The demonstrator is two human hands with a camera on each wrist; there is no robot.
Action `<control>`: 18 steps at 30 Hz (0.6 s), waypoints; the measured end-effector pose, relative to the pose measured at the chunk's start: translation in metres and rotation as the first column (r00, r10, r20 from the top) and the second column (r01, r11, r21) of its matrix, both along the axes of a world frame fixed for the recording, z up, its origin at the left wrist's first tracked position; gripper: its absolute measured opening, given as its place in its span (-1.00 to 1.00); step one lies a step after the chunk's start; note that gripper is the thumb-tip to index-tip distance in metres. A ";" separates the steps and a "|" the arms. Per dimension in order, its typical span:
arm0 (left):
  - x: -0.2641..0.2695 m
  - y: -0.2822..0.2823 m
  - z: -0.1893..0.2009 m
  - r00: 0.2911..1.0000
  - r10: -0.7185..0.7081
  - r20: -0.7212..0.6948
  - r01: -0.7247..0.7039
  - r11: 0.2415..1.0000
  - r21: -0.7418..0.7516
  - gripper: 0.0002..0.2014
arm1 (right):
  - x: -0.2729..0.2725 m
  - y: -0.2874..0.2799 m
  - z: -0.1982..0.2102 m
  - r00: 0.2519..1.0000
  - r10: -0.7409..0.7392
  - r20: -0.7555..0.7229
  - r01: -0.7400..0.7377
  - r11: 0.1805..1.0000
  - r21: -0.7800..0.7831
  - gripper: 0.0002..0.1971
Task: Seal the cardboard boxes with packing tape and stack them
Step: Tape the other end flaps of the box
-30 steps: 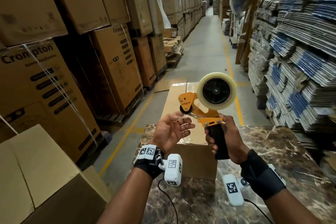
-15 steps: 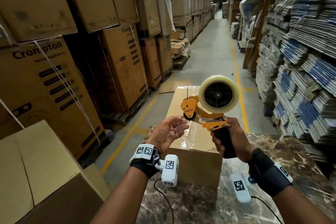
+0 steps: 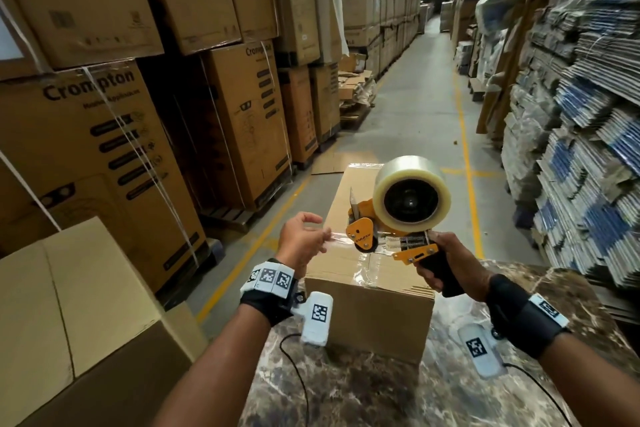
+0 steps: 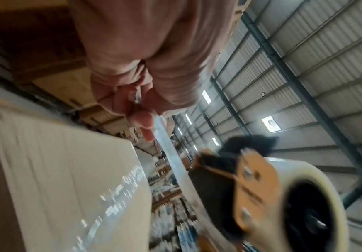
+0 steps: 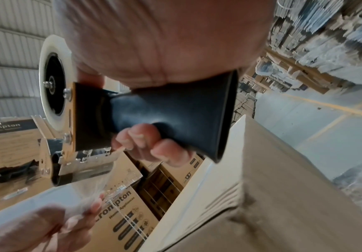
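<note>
Nearest, the right hand [image 3: 446,265] is wrapped round the black handle of the tape gun [image 3: 394,218], holding it just above the box [image 3: 374,291]. The left hand [image 3: 301,243] pinches the free end of the clear tape [image 3: 337,240] between thumb and fingertips, the strip drawn taut from the gun's front roller (in the left wrist view it runs straight from the fingers to the gun).

The tape is likely thin, limp and sticky on one face, prone to fold onto itself or cling to skin, so the very end, held by its edges, looks the sensible place to grip. The gun seems stiff and fairly light, its handle the obvious hold. The box, shut and already showing glossy tape along its top seam, probably lifts easily by its bottom edges.

It sits on a marbled tabletop [image 3: 346,392]. Another plain carton [image 3: 69,305] stands at the left. Beyond, a warehouse aisle [image 3: 415,107] with yellow floor lines runs between tall stacked cartons [image 3: 104,135] on the left and bundles of flattened cardboard [image 3: 581,135] on the right.
</note>
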State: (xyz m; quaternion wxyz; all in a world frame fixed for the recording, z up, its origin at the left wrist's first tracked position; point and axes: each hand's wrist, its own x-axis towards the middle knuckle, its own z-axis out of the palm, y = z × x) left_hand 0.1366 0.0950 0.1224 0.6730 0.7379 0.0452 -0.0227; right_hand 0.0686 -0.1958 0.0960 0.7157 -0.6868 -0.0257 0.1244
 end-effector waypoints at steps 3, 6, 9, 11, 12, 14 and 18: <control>0.011 0.030 -0.006 0.998 0.057 0.012 -0.058 0.992 0.108 -0.73 | -0.002 -0.011 -0.001 1.000 0.027 0.010 -0.026 0.997 -0.067 -0.07; 0.009 0.041 -0.025 0.999 0.028 0.046 -0.037 0.980 0.198 -0.75 | -0.009 -0.010 0.006 0.995 0.096 0.017 -0.092 0.983 -0.161 -0.20; 0.005 0.043 -0.050 0.995 0.020 0.096 -0.049 0.948 0.314 -0.75 | -0.011 -0.003 0.014 0.990 0.138 -0.010 -0.136 0.956 -0.260 -0.34; 0.004 0.046 -0.062 0.994 0.028 0.102 -0.063 0.933 0.354 -0.74 | -0.011 0.000 0.014 0.988 0.150 -0.026 -0.151 0.942 -0.300 -0.38; 0.003 0.048 -0.065 0.993 0.034 0.112 -0.074 0.923 0.377 -0.73 | -0.008 0.001 0.012 0.986 0.164 -0.023 -0.163 0.936 -0.312 -0.38; 0.001 0.049 -0.070 0.988 0.037 0.148 -0.100 0.892 0.441 -0.72 | -0.003 0.002 0.008 0.979 0.202 -0.009 -0.194 0.925 -0.326 -0.33; -0.006 0.046 -0.075 0.972 0.010 0.237 -0.140 0.830 0.540 -0.74 | 0.006 0.005 0.003 0.972 0.234 -0.021 -0.226 0.906 -0.357 -0.08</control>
